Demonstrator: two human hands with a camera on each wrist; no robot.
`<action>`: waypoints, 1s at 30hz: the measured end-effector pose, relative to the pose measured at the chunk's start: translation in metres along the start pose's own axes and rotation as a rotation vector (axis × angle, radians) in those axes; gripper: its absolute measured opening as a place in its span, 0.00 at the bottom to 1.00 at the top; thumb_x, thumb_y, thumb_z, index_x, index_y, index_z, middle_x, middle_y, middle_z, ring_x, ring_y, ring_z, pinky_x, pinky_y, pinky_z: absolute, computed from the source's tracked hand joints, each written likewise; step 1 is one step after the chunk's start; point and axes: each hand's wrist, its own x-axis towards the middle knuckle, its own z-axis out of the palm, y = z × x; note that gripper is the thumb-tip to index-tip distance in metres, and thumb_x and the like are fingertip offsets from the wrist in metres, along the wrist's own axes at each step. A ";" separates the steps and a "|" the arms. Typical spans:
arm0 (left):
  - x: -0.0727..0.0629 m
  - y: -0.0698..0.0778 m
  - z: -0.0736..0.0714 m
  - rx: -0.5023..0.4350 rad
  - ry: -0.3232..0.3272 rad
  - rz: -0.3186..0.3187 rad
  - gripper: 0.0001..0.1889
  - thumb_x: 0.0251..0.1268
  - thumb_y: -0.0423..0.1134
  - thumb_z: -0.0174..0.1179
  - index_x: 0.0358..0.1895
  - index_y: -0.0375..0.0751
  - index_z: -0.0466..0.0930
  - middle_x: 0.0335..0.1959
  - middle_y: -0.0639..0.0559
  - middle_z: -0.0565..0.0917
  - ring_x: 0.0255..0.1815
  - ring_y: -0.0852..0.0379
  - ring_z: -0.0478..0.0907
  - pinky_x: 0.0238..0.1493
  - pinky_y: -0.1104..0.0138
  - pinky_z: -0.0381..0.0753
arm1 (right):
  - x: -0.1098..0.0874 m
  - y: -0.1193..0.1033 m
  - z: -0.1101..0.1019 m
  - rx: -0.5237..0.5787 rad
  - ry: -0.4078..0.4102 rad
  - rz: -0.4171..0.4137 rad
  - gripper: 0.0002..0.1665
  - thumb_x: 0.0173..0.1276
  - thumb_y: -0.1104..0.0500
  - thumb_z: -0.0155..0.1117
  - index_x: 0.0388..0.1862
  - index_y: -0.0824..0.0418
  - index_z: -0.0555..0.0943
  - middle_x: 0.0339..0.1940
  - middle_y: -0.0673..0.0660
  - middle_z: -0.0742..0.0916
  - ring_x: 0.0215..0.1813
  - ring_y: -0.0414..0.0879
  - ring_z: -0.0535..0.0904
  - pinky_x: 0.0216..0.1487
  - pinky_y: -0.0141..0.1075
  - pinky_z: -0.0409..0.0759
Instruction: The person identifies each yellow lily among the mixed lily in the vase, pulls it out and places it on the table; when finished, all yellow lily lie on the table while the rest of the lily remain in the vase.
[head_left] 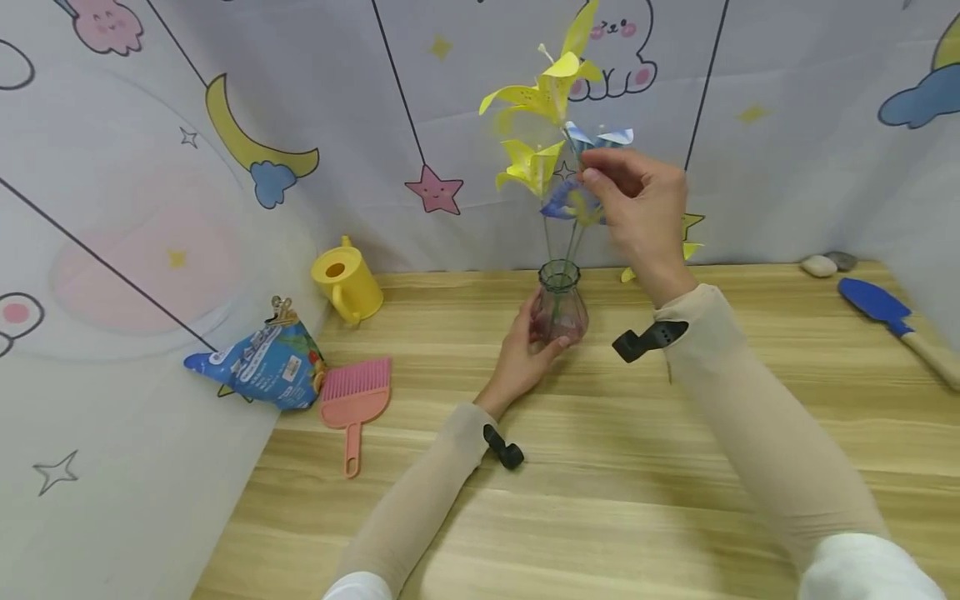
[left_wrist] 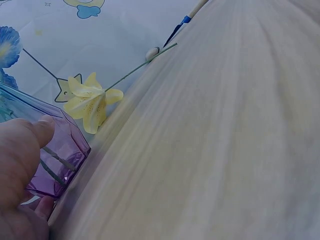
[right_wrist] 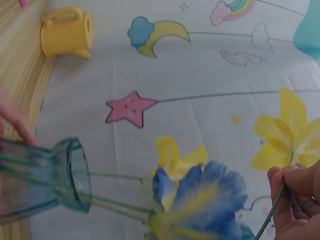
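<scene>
My left hand (head_left: pixel 522 354) grips the lower part of a glass vase (head_left: pixel 572 312), greenish at its neck and purple below, standing on the table. Green stems run down inside it. Thumb and fingers of my right hand (head_left: pixel 641 208) pinch the green stem (right_wrist: pixel 274 207) of a yellow lily (head_left: pixel 551 87), high above the vase. Where that stem ends lower down is out of the right wrist view. Another yellow lily (head_left: pixel 531 167) and a blue-and-yellow flower (right_wrist: pixel 200 200) rise from the vase. Bluish petals (head_left: pixel 615 137) show just above my right fingers.
On the tabletop behind my right wrist lies a loose yellow lily (left_wrist: pixel 92 105). To the left are a yellow watering can (head_left: pixel 356 287), a blue clipped bag (head_left: pixel 273 367) and a pink dustpan with brush (head_left: pixel 356 400). Stones (head_left: pixel 819 266) and a blue trowel (head_left: pixel 873 302) lie at right.
</scene>
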 end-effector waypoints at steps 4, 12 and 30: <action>0.001 0.000 -0.001 -0.012 0.006 0.001 0.50 0.76 0.46 0.69 0.89 0.67 0.43 0.87 0.43 0.61 0.78 0.41 0.74 0.74 0.50 0.80 | -0.002 0.005 -0.020 -0.012 0.050 0.021 0.12 0.73 0.63 0.73 0.54 0.63 0.92 0.41 0.43 0.94 0.45 0.35 0.91 0.50 0.24 0.86; 0.000 -0.002 0.001 -0.029 0.004 0.008 0.49 0.76 0.47 0.68 0.90 0.64 0.44 0.88 0.45 0.60 0.80 0.40 0.72 0.75 0.50 0.79 | -0.010 0.019 -0.055 0.003 0.134 0.029 0.12 0.73 0.66 0.73 0.52 0.65 0.92 0.40 0.46 0.95 0.43 0.36 0.92 0.49 0.25 0.86; -0.001 0.000 0.002 -0.031 0.007 -0.002 0.50 0.76 0.48 0.69 0.90 0.59 0.44 0.87 0.44 0.62 0.80 0.40 0.73 0.75 0.49 0.79 | -0.033 0.048 -0.116 -0.094 0.212 0.169 0.14 0.74 0.66 0.72 0.56 0.66 0.91 0.41 0.42 0.94 0.44 0.34 0.91 0.51 0.21 0.84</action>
